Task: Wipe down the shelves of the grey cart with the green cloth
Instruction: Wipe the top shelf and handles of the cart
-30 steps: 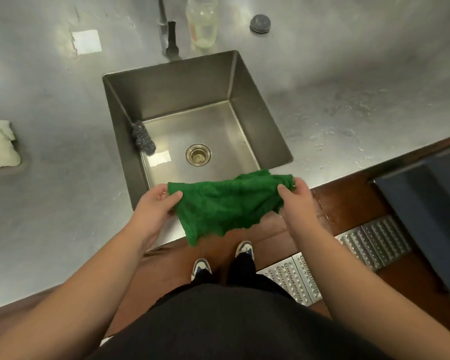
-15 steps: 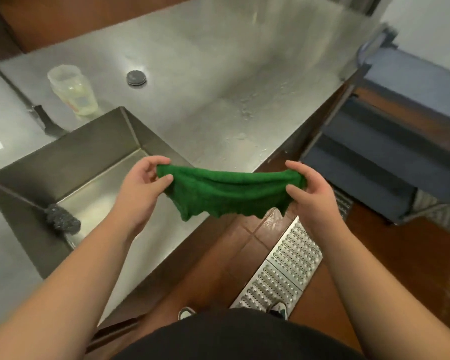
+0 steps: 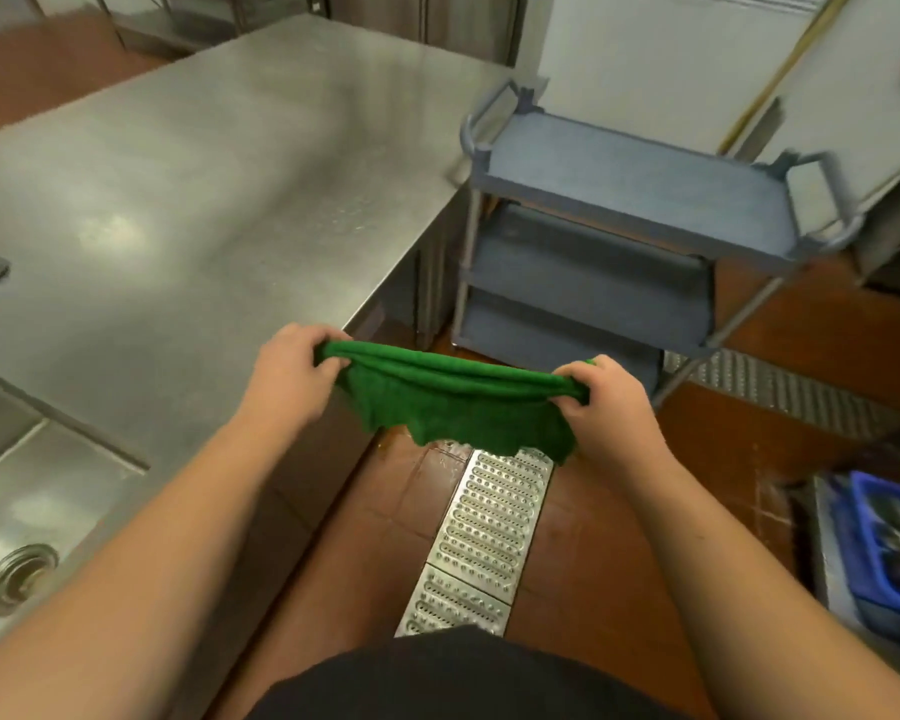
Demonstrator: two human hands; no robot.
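Gripping green cloth both hands (cart shelves bare).

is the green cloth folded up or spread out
Spread out, not folded flat: the green cloth is stretched between the left hand and right hand, its lower edge hanging loose.

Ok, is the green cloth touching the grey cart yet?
No, the green cloth hangs stretched between the left hand and right hand, short of the grey cart.
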